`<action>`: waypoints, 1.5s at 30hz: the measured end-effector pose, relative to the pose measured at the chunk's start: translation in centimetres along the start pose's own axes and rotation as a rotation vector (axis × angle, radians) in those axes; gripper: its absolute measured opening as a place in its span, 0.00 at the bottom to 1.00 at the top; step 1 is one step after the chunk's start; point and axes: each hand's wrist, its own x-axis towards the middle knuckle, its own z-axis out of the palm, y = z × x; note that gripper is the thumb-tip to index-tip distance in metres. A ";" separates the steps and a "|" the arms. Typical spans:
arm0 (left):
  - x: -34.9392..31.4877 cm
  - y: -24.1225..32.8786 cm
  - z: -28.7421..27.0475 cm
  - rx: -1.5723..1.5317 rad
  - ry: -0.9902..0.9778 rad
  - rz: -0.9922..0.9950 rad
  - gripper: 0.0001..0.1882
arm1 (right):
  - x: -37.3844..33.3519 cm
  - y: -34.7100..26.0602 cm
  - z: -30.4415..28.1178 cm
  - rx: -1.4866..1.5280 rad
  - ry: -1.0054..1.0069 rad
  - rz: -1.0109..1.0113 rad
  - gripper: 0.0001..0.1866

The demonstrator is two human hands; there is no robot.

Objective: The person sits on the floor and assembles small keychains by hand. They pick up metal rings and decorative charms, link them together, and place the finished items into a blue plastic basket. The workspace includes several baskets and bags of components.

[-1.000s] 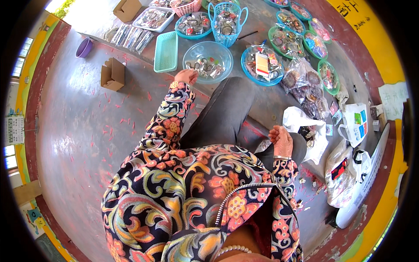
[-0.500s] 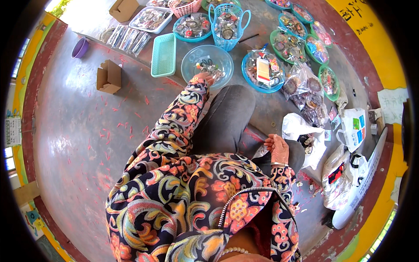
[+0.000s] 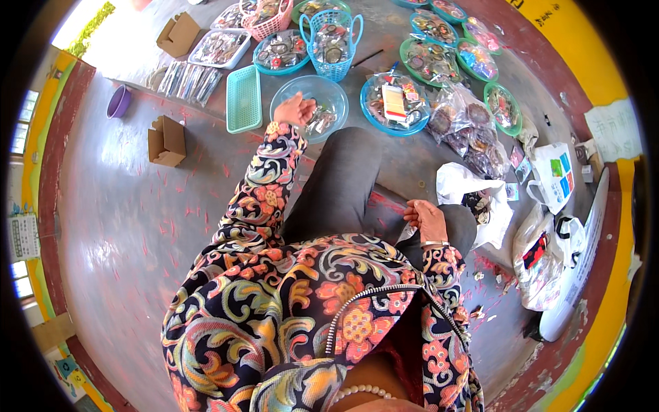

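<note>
Person seated on a grey painted floor (image 3: pixel 117 226), viewed from above; patterned floral sleeves on both arms. Left hand (image 3: pixel 295 110) is stretched forward over the rim of a clear blue bowl (image 3: pixel 336 93), fingers curled down onto small clear packets (image 3: pixel 320 122) lying in the bowl; whether a packet is actually pinched cannot be told, since the fingertips are hidden. The bowl sits on the floor just ahead of the person's grey-clad knee (image 3: pixel 350 178). Right hand (image 3: pixel 425 220) rests on the right thigh, fingers closed around a thin flat item with a red strip (image 3: pixel 388 201) that lies across the leg; a bracelet shows at that wrist. Just left of the bowl: a flat green basket tray (image 3: pixel 244 99). Behind the bowl: a blue handled basket (image 3: pixel 331 41) filled with small goods. To the right of the bowl: a round blue dish (image 3: pixel 395 103) with packets and a card on top. A small open cardboard box (image 3: pixel 165 139) stands well apart on the left. A white plastic bag (image 3: pixel 456 185) lies near the right hand, on the floor.
</note>
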 end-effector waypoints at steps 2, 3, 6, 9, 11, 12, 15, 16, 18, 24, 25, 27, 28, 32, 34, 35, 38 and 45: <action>-1.2 1.8 4.7 0.096 -0.049 0.114 0.11 | 0.1 0.0 0.2 0.004 -0.012 -0.014 0.14; -1.8 1.9 7.1 0.101 -0.117 0.116 0.11 | -0.2 -0.2 0.2 -0.005 -0.008 -0.010 0.14; -2.4 0.5 14.5 0.160 -0.322 0.037 0.09 | -0.7 -0.4 0.2 -0.004 0.012 -0.002 0.14; 3.7 -6.6 18.7 0.305 -0.359 -0.282 0.09 | -0.9 0.1 -0.8 0.017 0.038 -0.020 0.14; 9.6 -10.6 17.1 0.714 -0.466 -0.161 0.10 | -0.9 0.3 -0.5 0.012 0.003 -0.040 0.13; 14.4 -8.5 12.0 1.221 -0.498 0.172 0.11 | -0.3 -0.2 1.5 -0.018 -0.117 -0.068 0.13; 16.1 -12.0 13.7 1.960 -0.633 0.428 0.16 | -2.8 -0.8 2.6 -0.011 -0.073 -0.048 0.13; 14.7 -14.3 16.4 2.065 -0.692 0.429 0.18 | -3.2 -0.5 1.8 -0.010 -0.015 -0.035 0.13; 15.3 -15.4 16.3 2.180 -0.663 0.395 0.22 | -3.5 -0.6 2.0 -0.025 -0.011 -0.039 0.13; 16.7 -15.6 14.4 2.154 -0.559 0.340 0.21 | -4.2 -0.7 3.9 -0.007 -0.093 -0.088 0.12; 16.5 -15.3 14.0 2.149 -0.550 0.332 0.21 | -4.3 -0.7 4.2 0.006 -0.092 -0.075 0.12; 16.0 -14.9 13.5 2.145 -0.535 0.319 0.21 | -4.5 -1.0 4.5 -0.015 -0.107 -0.082 0.13; 15.8 -15.0 13.5 2.131 -0.531 0.314 0.21 | -4.6 -1.0 4.3 -0.033 -0.110 -0.088 0.13; 15.8 -14.9 13.4 2.098 -0.497 0.303 0.20 | -4.3 -0.6 3.8 -0.020 -0.128 -0.092 0.13; 15.9 -15.2 13.4 2.073 -0.484 0.296 0.19 | -4.1 -0.6 3.7 -0.022 -0.127 -0.085 0.13; 16.1 -15.3 13.4 2.065 -0.481 0.292 0.19 | -4.0 -0.6 3.7 -0.021 -0.127 -0.083 0.13; 16.1 -15.6 13.8 2.021 -0.478 0.283 0.19 | -4.2 -0.7 3.7 -0.025 -0.122 -0.078 0.13; 14.0 -14.8 13.6 1.161 -0.347 -0.004 0.17 | -4.0 -1.2 3.9 -0.077 -0.119 -0.076 0.13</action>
